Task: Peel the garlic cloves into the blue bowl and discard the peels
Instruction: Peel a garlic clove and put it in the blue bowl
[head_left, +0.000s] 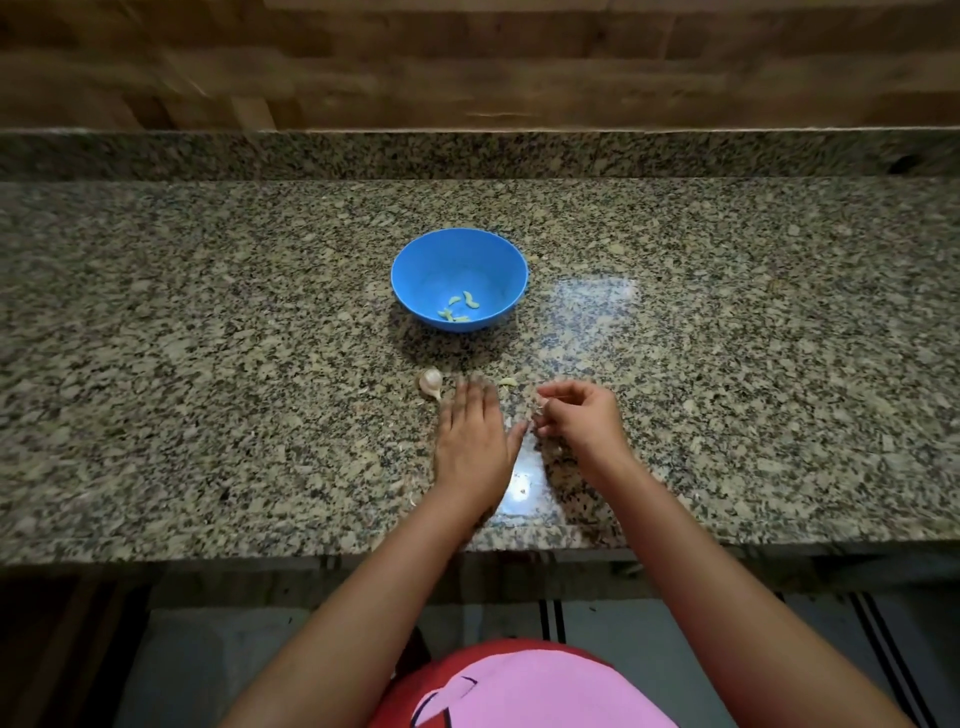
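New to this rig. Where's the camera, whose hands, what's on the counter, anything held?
No machine: a person works bare-handed, and the one picture comes from a camera on their head, looking down. On the granite counter stands a blue bowl holding a few peeled cloves. Nearer lies a garlic piece in its skin, just left of the left hand, which is flat, fingers straight, blurred. The right hand pinches a small pale bit, peel or clove, too small to tell.

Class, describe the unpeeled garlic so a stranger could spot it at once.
Find the blue bowl on the speckled counter. Nearer the person, just left of the left hand, lies the garlic. Unlike the bowl's greenish peeled cloves, it is whitish and bulbous.
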